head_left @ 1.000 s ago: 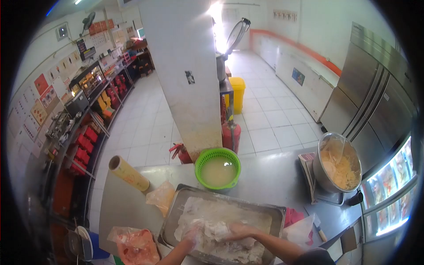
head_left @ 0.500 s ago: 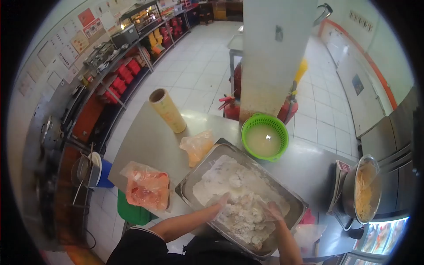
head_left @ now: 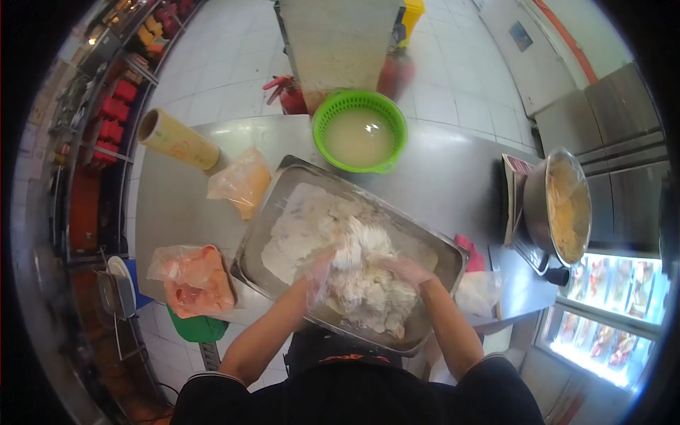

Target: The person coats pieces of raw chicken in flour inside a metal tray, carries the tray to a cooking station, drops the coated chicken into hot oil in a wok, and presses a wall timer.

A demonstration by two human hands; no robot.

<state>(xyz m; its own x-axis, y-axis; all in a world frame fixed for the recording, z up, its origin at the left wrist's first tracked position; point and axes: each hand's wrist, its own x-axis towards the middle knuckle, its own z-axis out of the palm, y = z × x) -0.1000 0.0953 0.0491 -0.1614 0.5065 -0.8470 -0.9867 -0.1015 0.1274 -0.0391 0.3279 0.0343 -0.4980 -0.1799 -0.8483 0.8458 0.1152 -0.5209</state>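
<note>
Both my hands wear thin clear plastic gloves and work inside a large metal tray [head_left: 445, 263] set at an angle on the table. My left hand [head_left: 322, 275] cups the near-left side of a heap of flour-coated pieces [head_left: 377, 294], its fingers partly buried. On the other side of the heap, my right hand [head_left: 409, 273] presses in with curled fingers. Some floured pieces between the hands look blurred and raised. What lies under the coating is hidden. Loose white flour [head_left: 294, 227] covers the tray's left part.
Beyond the tray stands a green basket [head_left: 397, 145] with cloudy liquid. Left are a film roll [head_left: 180, 142], an orange-filled bag [head_left: 244, 180] and a plastic-wrapped pink package [head_left: 198, 290]. A steel bowl [head_left: 559, 205] sits right, near a lit fridge [head_left: 602, 312]. A pillar [head_left: 343, 49] rises behind.
My view has tilted down and shifted right. My hands have moved closer together around the floured pieces, lifting and stirring them up. Objects on the table stay in place.
</note>
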